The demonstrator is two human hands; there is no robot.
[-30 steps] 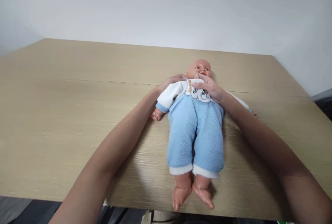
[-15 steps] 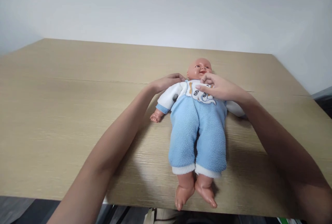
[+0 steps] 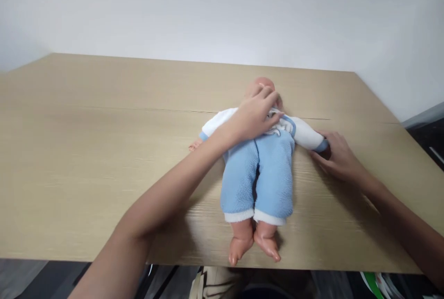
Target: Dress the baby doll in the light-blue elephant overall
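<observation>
A baby doll (image 3: 256,179) in a fleecy light-blue and white outfit lies on its back, feet toward me. My left hand (image 3: 258,112) reaches across its chest, fingers curled at the collar and covering much of the face. Fabric bunches beside the thumb, though the fingertips' hold is partly hidden. Around the blue cuff of the sleeve (image 3: 307,133) on the right, my right hand (image 3: 338,155) is closed, hiding the doll's hand there. That sleeve is stretched outward. The doll's other arm lies partly behind my left forearm.
The doll rests on a wooden table (image 3: 104,160) with a seam across it, against a pale wall (image 3: 208,12). A dark object (image 3: 428,135) stands past the table's right edge. Below the front edge are a beige item (image 3: 218,283) and something green and white (image 3: 373,285).
My left hand has moved from the doll's shoulder onto its upper chest. My right hand has left the chest and taken hold of the right-side cuff. The doll has shifted slightly left.
</observation>
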